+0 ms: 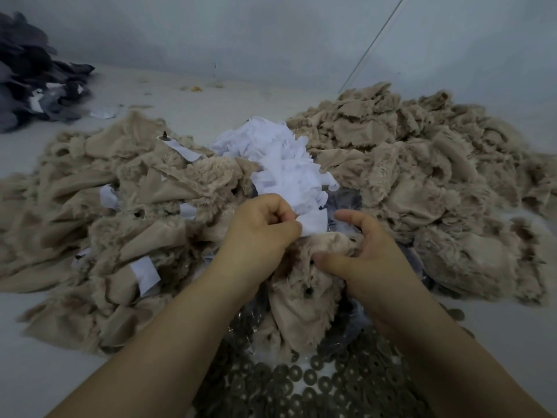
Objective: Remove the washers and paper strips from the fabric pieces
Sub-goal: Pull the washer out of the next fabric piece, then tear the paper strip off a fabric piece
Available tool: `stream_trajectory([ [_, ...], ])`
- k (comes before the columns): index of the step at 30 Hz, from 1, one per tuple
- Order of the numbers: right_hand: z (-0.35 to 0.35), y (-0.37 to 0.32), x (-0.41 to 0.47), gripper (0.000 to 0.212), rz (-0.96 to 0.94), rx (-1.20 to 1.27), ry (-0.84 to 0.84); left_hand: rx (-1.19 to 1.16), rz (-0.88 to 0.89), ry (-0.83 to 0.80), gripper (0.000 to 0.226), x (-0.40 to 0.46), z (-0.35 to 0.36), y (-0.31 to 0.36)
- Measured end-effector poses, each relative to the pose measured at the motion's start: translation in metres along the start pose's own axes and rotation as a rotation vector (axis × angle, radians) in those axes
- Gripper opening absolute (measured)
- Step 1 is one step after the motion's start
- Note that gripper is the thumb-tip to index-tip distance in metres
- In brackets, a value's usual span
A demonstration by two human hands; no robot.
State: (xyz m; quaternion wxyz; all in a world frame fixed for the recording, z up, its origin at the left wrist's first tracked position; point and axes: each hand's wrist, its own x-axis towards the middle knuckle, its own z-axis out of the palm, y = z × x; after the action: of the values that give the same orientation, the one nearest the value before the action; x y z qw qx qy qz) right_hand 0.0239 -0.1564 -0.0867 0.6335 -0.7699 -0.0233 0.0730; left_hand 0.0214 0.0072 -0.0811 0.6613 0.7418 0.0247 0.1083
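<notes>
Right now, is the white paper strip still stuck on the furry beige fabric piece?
Cannot tell. The left hand pinches the white paper strip against the furry beige fabric piece.

Both hands close together, left [259, 227] with fingers curled, right [366, 251] with thumb extended.

text: none readable | labels: none | numbers: none | signs: none

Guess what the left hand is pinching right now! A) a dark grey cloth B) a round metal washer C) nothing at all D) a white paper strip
D: the left hand pinches a white paper strip that sticks up from the beige fabric piece, which the right hand grips.
</notes>
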Motion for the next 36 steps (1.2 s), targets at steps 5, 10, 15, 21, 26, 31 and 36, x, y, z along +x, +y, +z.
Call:
stream_trajectory([
  [5,0.003,-0.001,-0.004,0.06,-0.06,-0.008,-0.097,-0.197,0.056,-0.015,0.021,-0.017,-0.004,-0.002],
  [10,0.007,-0.003,-0.008,0.064,-0.196,-0.22,-0.143,-0.261,0.07,-0.155,0.013,-0.025,-0.007,0.0],
  [15,0.005,-0.001,-0.004,0.036,-0.081,-0.203,-0.151,-0.336,0.034,-0.169,0.025,-0.025,-0.017,-0.001],
  [21,0.003,-0.005,-0.005,0.04,-0.094,-0.175,-0.134,-0.341,0.038,-0.185,0.027,-0.025,-0.024,-0.002],
  [26,0.005,-0.006,-0.008,0.05,-0.179,-0.227,-0.152,-0.261,0.032,-0.249,0.023,-0.022,-0.026,-0.008],
  [31,0.009,-0.004,-0.009,0.029,-0.194,-0.174,-0.144,-0.231,0.049,-0.281,0.007,-0.024,-0.027,-0.009],
  [36,0.007,-0.004,-0.007,0.015,-0.177,-0.158,-0.108,-0.11,-0.003,-0.493,0.032,-0.031,-0.034,-0.004],
])
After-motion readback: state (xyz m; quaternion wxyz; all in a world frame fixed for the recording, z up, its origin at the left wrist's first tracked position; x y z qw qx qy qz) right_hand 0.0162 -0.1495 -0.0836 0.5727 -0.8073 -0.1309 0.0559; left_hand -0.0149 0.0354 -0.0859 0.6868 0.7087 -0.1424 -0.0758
